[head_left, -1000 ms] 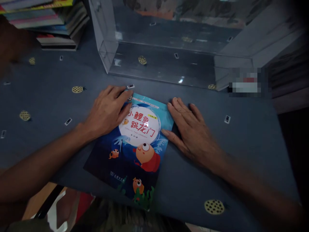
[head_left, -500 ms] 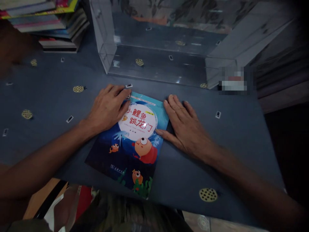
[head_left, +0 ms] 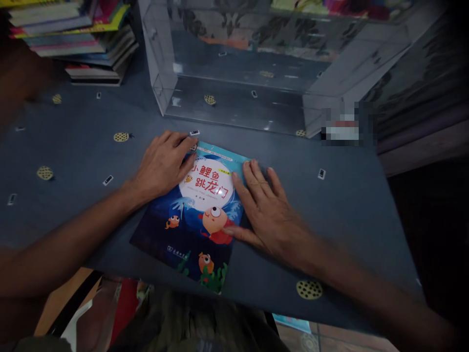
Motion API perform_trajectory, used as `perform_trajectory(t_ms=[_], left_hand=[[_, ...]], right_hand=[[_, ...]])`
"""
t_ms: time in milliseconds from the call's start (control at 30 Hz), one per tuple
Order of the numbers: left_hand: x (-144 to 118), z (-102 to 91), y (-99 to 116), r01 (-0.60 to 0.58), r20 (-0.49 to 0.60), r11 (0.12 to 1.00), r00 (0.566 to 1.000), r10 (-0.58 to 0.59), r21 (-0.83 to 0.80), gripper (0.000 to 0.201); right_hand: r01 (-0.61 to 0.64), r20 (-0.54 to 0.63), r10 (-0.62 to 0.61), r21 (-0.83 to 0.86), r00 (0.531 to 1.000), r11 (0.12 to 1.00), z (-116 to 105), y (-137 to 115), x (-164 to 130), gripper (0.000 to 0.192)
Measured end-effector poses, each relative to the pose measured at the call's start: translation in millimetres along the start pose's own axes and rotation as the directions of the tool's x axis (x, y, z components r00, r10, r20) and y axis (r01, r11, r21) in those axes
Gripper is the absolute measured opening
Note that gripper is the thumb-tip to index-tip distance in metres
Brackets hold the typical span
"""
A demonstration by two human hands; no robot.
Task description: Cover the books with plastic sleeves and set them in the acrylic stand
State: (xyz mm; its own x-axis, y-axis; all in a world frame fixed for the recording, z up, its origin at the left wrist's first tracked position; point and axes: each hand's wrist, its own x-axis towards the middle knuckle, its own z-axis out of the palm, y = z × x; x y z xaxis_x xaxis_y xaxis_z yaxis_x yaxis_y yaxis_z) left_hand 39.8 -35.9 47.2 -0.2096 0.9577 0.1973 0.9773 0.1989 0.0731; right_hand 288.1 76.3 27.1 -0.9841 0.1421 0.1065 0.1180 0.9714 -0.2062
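Observation:
A blue children's book (head_left: 183,220) lies flat and closed on the table, turned at a slant. Its cover has red Chinese characters in a white oval and orange fish below. My left hand (head_left: 164,166) rests on the book's upper left side, fingers stretched toward the top corner. On the right edge lies my right hand (head_left: 267,205), palm down with fingers extended and the thumb reaching over the large fish. Neither hand grips the book; both press or rest on it.
Behind the book stands a clear acrylic shelf (head_left: 234,122). A stack of books (head_left: 95,54) sits at the back left. The dark patterned tablecloth (head_left: 351,215) covers the table, whose right edge drops into shadow. A blurred-out object (head_left: 342,129) is beside the shelf's right foot.
My right hand has slid down along the book's right edge and further over the cover. My left hand has stayed on the upper left. The view has shifted slightly.

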Motion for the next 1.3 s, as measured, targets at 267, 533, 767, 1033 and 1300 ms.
perform_trajectory(t_ms=[267,533,767,1033,1300], left_hand=[[-1,1.2,0,-0.013,-0.028,1.000,1.000,0.013,0.009,0.039],[0,0.2,3,0.022,-0.036,0.999,0.999,-0.023,-0.050,0.038],[-1,0.7,1,-0.004,-0.058,1.000,0.998,0.003,-0.017,0.037],[-1,-3.1,-3,0.007,-0.087,0.972,0.996,-0.028,-0.236,0.036],[0,0.0,-13,0.196,0.013,0.569,0.951,-0.310,-0.799,0.043]], right_hand=[[0.143,0.043,-0.146,0.065,0.988,0.988,-2,-40,-8,0.109],[0.211,0.064,-0.218,0.100,0.974,0.972,-6,-59,-10,0.109],[0.226,0.068,-0.236,0.127,0.969,0.966,-8,-58,-10,0.116],[0.219,0.062,-0.229,0.140,0.971,0.966,-6,-60,-10,0.113],[0.180,0.134,-0.209,0.199,0.969,0.963,-9,-59,-10,0.114]])
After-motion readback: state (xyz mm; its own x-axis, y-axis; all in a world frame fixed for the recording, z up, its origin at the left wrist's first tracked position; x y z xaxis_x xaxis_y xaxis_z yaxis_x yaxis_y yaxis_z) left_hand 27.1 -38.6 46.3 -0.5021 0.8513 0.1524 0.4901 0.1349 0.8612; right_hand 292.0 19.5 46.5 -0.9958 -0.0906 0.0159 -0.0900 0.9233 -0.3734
